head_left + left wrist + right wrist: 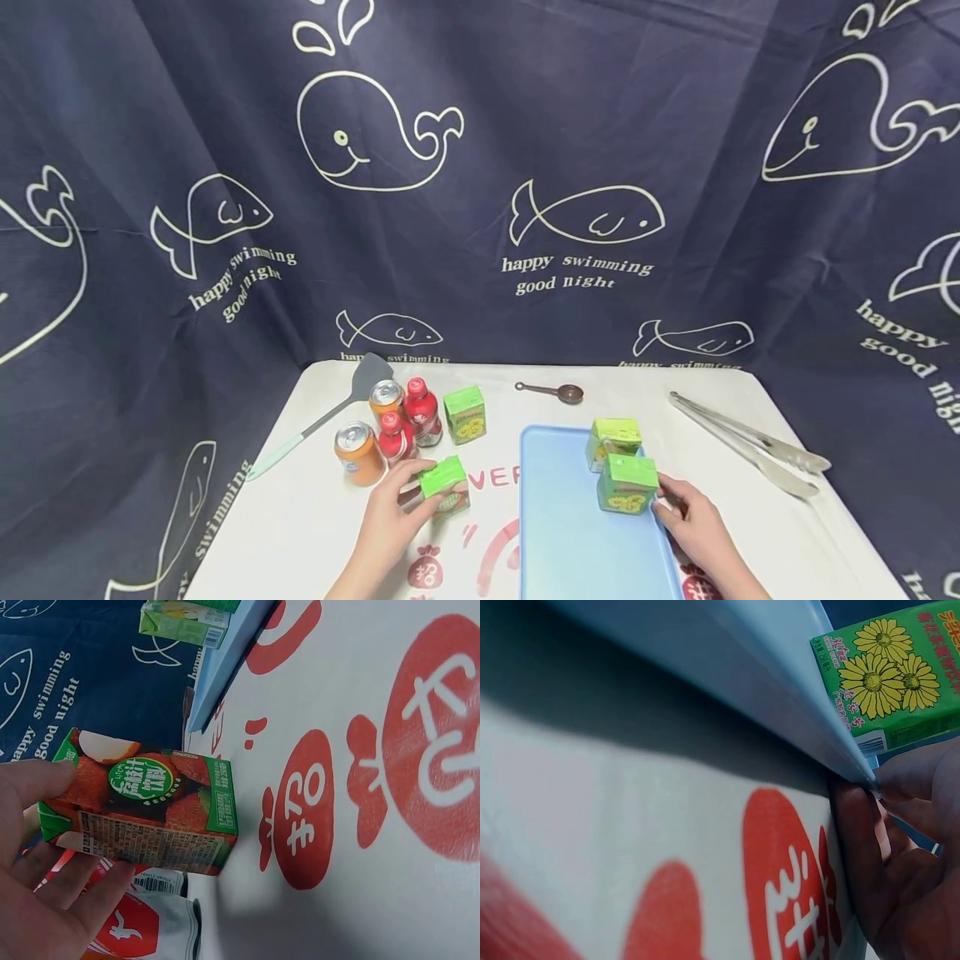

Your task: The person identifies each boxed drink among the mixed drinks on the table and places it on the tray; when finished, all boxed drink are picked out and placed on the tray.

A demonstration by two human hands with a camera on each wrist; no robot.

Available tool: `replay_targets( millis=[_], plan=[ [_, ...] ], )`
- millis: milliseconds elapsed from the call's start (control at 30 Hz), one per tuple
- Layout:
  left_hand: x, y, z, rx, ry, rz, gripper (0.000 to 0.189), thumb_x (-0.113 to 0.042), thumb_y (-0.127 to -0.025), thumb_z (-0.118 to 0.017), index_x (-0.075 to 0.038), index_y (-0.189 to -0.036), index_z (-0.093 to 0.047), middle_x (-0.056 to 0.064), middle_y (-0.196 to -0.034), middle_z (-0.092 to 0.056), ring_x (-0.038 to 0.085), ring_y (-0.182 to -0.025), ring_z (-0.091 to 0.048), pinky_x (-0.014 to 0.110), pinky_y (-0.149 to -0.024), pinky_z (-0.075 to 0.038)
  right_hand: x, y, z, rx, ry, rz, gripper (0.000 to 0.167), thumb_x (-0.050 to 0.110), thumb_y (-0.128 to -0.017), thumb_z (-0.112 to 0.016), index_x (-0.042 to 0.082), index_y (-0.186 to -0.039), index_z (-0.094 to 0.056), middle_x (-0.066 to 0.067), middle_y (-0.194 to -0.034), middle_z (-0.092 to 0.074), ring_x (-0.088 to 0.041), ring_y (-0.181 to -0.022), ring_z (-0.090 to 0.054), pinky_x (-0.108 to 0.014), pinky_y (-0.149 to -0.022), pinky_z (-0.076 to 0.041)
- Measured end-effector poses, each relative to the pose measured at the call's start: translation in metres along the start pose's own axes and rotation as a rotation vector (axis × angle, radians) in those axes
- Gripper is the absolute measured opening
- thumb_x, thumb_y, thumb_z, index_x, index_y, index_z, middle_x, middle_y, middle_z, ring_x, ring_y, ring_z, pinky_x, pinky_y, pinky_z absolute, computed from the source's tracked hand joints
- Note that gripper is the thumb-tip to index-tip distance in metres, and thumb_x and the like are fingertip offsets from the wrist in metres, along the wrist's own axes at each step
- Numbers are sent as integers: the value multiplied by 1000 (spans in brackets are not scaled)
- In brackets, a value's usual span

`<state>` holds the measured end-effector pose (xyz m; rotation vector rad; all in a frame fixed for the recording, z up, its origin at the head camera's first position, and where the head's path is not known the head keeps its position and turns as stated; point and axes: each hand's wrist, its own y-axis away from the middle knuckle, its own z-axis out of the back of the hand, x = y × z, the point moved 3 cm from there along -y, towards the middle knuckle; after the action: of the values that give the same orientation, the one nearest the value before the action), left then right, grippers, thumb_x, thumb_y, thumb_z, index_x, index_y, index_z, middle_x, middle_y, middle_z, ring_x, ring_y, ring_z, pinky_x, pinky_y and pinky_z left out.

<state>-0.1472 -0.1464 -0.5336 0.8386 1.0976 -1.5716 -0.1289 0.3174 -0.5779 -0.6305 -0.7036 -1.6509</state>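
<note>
My left hand (pixel 396 508) grips a green lychee juice box (pixel 142 802) between thumb and fingers, close over the table left of the blue tray (pixel 577 550). The box's red fruit side and printed label show in the left wrist view. At the tray's right edge, my right hand (pixel 693 517) pinches the rim, one digit above and one below it in the right wrist view. Beside that hand, a green chrysanthemum tea box (pixel 627 485) with yellow flowers stands on the tray. Right behind it is another green drink box (pixel 613 440), partly hidden.
Orange cans (pixel 358 454) and red-capped bottles (pixel 423 412) cluster left, beside a third flowered box (pixel 465 414). A spatula (pixel 330 417) lies behind them. A brown measuring spoon (pixel 558 392) rests at the back, metal tongs (pixel 750 442) at right. A dark curtain (pixel 480 167) hangs behind.
</note>
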Motion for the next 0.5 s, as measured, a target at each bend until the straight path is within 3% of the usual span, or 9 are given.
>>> replay_targets(
  millis=[200,500],
  plan=[
    [-1,6,7,0,20,40,45,-3,-80,-88,-18,-120,-73,2,-123,-68,34,-112,-68,33,-86,-62,-1,7,-9,17,-34,-24,57,7,-95,-68,-12,-145,-50,-10,-109,-61,-16,-67,-48,-27,-51,-43],
    [-4,0,0,-20,54,7,45,-1,-81,-88,-14,-122,-74,0,-124,-68,34,-116,-67,31,-87,-61,1,-2,0,3,34,13,58,9,-96,-68,-11,-147,-49,-17,-116,-63,-18,-71,-48,-26,-55,-42]
  ],
)
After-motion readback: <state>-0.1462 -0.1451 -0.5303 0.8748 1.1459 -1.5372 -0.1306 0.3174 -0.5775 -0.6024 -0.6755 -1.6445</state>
